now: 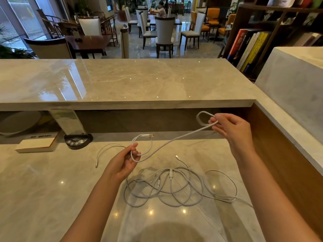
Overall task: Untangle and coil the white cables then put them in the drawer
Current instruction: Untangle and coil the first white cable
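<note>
The left hand point(125, 159), low and left of the frame's centre, pinched a small loop of one white cable point(167, 142) between curled fingers and thumb, its USB plug point(150, 136) poking out just above the loop; the right hand point(230, 130), at centre right, pinched the same cable further along, where it doubled back into a second small loop; the span between the two grips hung in a slack curve above the desk point(52, 189).

The other white cables point(174, 186) lay in a loose overlapping tangle on the desk in the lower centre of the frame, several plugs showing among the strands; one thinner cable point(106, 149) trailed off to the left, well apart from the heap; no drawer could be seen.

The cable looked light, thin and limp, so it would likely sag and spring out of any coil not pinned; its smooth sheath seemed apt to slip through a loose pinch; the plugs were the stiff points, and taking hold just behind one, then feeding loops into the other hand, seemed the soundest way; pulling hard on the heap would probably tighten the crossings.
</note>
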`<state>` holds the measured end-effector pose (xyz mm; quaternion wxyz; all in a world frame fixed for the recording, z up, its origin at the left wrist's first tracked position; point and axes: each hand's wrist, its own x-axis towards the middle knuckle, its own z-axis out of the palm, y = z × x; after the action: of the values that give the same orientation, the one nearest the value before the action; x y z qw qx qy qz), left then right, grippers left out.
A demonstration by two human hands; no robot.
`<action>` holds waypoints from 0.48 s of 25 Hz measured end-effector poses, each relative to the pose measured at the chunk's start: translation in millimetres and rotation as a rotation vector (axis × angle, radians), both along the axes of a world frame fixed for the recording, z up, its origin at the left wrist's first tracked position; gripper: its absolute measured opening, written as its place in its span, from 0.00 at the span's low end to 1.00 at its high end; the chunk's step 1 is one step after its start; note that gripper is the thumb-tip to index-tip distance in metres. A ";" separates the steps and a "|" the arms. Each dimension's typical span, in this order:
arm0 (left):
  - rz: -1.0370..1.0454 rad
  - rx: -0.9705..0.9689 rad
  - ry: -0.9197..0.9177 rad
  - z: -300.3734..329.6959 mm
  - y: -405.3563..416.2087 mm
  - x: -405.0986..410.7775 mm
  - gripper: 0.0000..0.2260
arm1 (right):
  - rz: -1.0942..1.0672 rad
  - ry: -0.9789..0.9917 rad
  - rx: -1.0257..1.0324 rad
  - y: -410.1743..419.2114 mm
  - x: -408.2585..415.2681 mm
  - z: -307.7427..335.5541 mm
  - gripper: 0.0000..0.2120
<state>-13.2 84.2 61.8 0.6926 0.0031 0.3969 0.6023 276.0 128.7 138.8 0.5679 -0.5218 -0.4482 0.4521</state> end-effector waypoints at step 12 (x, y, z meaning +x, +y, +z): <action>-0.172 0.173 0.116 15.0 -21.3 23.4 0.09 | 0.507 -0.766 -0.055 -62.5 -53.6 -63.5 0.15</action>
<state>10.2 63.0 76.8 0.7147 0.1314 0.3811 0.5715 222.4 66.2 75.3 0.2184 -0.5403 -0.7271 0.3630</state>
